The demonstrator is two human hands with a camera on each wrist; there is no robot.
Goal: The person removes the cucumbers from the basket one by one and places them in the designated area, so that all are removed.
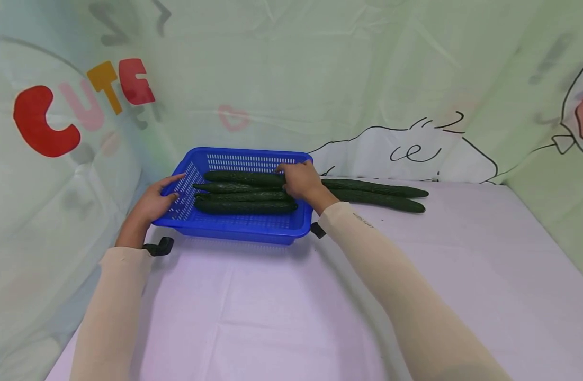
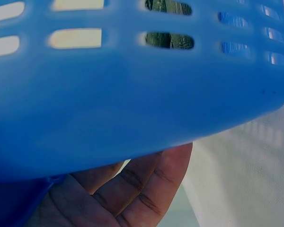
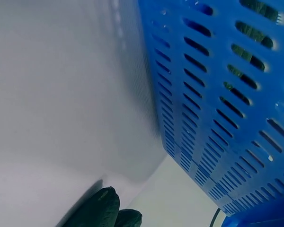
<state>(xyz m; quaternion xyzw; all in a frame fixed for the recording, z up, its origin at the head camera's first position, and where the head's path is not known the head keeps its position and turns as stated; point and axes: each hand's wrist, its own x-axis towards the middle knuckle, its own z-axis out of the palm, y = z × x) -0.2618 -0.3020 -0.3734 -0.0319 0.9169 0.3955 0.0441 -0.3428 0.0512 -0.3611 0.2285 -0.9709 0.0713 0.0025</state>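
A blue perforated plastic basket holds several long dark green cucumbers, lying side by side. At its left end my left hand grips the rim, thumb inside. In the left wrist view the fingers of that hand curl past the blue edge. My right hand reaches over the right rim, its fingers and thumb round the right end of the farthest cucumber, which they partly hide. The right wrist view shows the slotted basket wall but not the hand.
Two more cucumbers lie on the pale cloth-covered table, right of the basket and partly behind my right forearm. A printed fabric backdrop stands close behind the basket and along both sides.
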